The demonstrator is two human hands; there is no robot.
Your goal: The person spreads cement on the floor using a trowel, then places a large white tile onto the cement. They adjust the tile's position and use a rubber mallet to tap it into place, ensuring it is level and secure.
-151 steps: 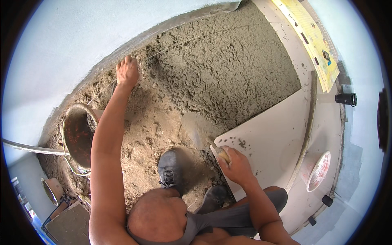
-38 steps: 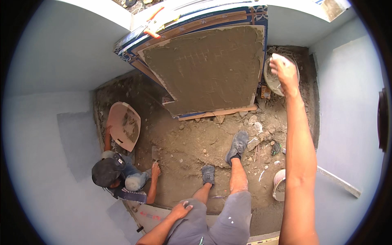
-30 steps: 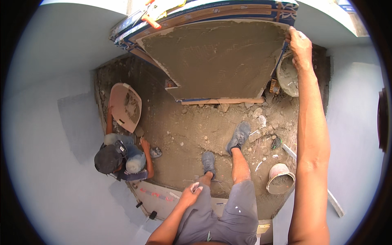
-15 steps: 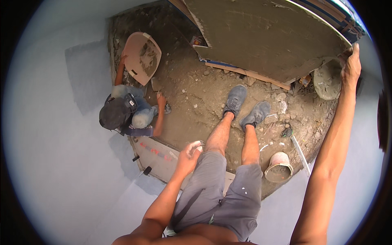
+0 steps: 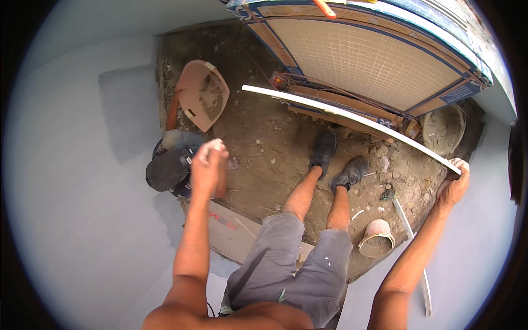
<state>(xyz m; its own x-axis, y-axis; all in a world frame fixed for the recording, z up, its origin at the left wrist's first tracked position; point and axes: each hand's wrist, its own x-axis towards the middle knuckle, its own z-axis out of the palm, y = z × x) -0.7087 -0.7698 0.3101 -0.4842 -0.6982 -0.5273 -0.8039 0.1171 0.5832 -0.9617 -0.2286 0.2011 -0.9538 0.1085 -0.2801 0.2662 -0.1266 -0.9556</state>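
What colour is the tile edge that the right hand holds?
The tile edge looks white; it shows best in the head view.

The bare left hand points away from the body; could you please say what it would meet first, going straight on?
In the picture, the left hand lines up with the pale pink, shield-shaped plastic tub, probably around its right side, though the hand may pass above it.

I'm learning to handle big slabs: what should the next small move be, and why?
Likely, bring the left hand to the pale slab, near its left end: the right hand grips only the opposite end, and the left, apart from it, seems empty.
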